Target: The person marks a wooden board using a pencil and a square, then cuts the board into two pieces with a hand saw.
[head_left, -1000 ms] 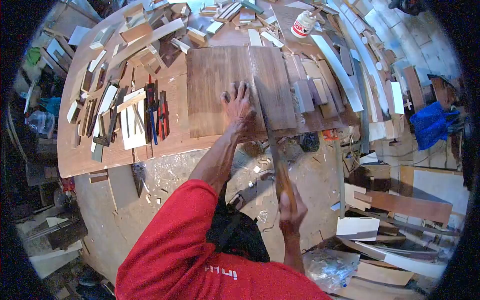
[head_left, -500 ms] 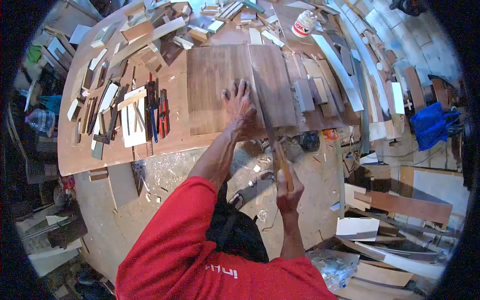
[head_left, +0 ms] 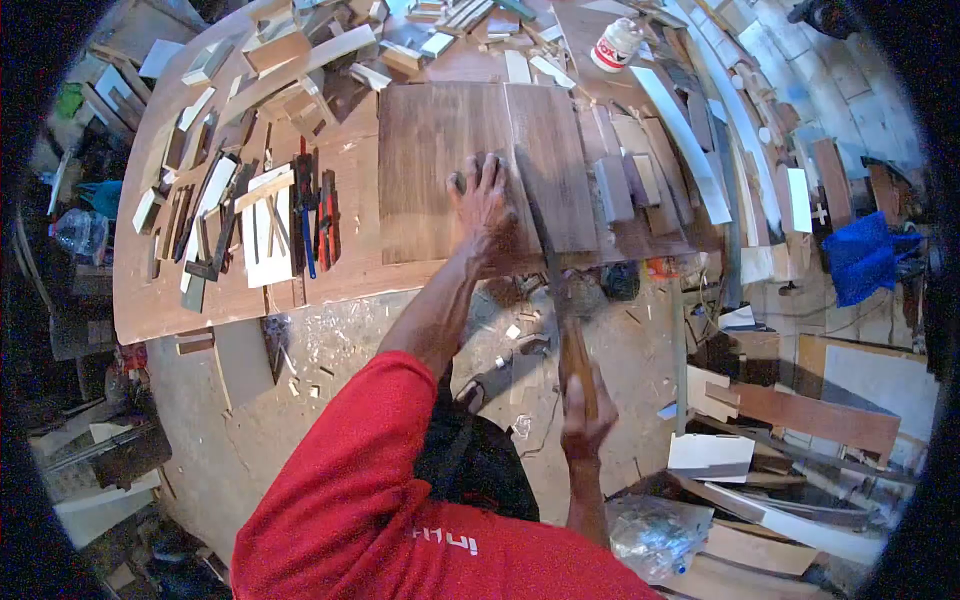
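Note:
A brown wood-grained board (head_left: 430,130) lies on the table, with a straight cut line running from its far edge toward the saw. My left hand (head_left: 485,210) rests flat on this board with fingers spread, left of the line. Below the table's front edge, my right hand (head_left: 585,405) is wrapped round the wooden handle of a handsaw (head_left: 548,255). The narrow dark blade slants up from the handle and crosses the board's near part, just right of my left hand. Blade edges are blurred.
Red and blue clamps (head_left: 325,220) and wood strips lie on the table (head_left: 350,275) at left. Wood blocks (head_left: 613,190) sit right of the board. A white bottle (head_left: 613,45) stands at the back. Offcuts and a blue bag (head_left: 865,260) are at far right.
My right hand has drawn the saw back and down, toward my body. My left hand stays on the board. The view has shifted slightly.

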